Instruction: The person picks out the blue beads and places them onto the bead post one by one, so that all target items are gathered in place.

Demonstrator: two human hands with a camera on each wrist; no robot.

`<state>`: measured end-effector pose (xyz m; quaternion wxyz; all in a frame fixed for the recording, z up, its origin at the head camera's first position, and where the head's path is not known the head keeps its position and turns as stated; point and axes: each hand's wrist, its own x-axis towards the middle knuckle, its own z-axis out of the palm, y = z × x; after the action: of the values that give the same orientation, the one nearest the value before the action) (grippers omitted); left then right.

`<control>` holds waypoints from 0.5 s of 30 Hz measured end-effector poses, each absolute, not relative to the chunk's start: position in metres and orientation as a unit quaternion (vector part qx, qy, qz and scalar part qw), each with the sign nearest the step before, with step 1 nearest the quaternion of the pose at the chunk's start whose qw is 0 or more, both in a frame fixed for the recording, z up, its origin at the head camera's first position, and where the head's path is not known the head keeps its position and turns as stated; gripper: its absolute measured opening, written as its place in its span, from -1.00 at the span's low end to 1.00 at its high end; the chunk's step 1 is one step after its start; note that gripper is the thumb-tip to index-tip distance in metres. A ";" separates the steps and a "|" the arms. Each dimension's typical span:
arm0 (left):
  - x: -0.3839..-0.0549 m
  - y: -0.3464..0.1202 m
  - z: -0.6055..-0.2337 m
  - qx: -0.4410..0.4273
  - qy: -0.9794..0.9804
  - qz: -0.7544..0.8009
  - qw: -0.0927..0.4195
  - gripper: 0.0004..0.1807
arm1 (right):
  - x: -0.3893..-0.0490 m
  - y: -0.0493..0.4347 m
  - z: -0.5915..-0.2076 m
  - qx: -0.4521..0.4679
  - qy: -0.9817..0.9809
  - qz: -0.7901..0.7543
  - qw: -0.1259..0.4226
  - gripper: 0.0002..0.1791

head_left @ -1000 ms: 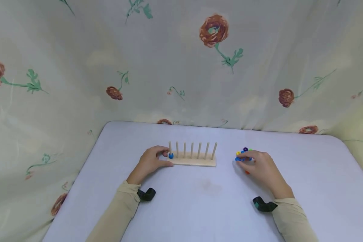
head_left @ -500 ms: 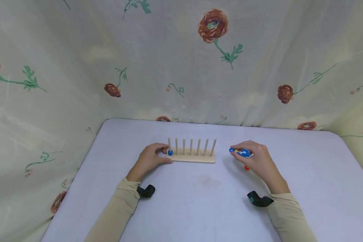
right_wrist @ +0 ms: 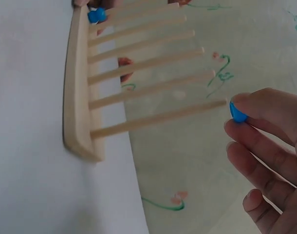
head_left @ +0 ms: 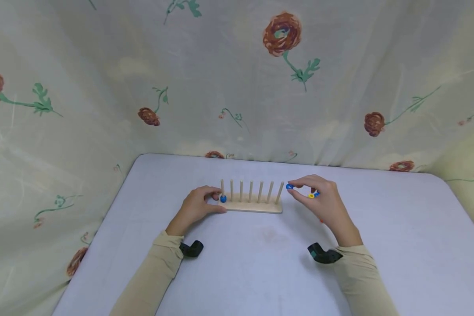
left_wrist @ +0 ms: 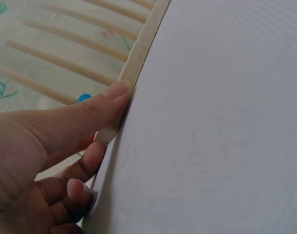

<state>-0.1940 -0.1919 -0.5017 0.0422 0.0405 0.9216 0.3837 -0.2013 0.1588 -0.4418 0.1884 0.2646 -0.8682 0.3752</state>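
left hand gripping the left end of the wooden peg rack on the tabletop, right hand pinching a blue bead just beside the tip of the rightmost peg, another blue bead sits low on the leftmost peg, yellow bead showing by the right thumb

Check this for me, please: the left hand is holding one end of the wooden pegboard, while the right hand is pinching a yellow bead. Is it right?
Not quite: the bead that the right hand is pinching is blue, not yellow, as the right wrist view shows. The left hand is indeed holding one end of the wooden pegboard.
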 end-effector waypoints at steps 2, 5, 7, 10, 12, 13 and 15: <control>-0.194 -0.191 -0.501 0.038 0.922 0.382 0.044 -0.35 | -0.203 0.153 -0.441 0.268 -0.864 0.381 0.192 -0.76; -0.194 -0.191 -0.501 0.035 0.923 0.382 0.046 -0.36 | -0.204 0.143 -0.438 0.273 -0.855 0.396 0.193 -0.76; -0.193 -0.191 -0.500 0.034 0.923 0.381 0.046 -0.36 | -0.204 0.137 -0.435 0.275 -0.854 0.400 0.189 -0.76; -0.193 -0.191 -0.500 0.035 0.922 0.383 0.046 -0.36 | -0.205 0.126 -0.432 0.276 -0.854 0.403 0.181 -0.75; -0.193 -0.191 -0.499 0.035 0.922 0.383 0.045 -0.36 | -0.205 0.118 -0.430 0.276 -0.857 0.398 0.174 -0.75; -0.193 -0.191 -0.499 0.036 0.922 0.384 0.046 -0.36 | -0.206 0.114 -0.429 0.277 -0.858 0.397 0.172 -0.75; -0.193 -0.191 -0.498 0.035 0.921 0.385 0.046 -0.36 | -0.207 0.107 -0.428 0.277 -0.859 0.397 0.166 -0.75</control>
<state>-0.1931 -0.1910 -0.4983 0.0461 0.0354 0.9213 0.3845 -0.2067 0.1065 -0.4278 0.1658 0.2769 -0.8594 0.3965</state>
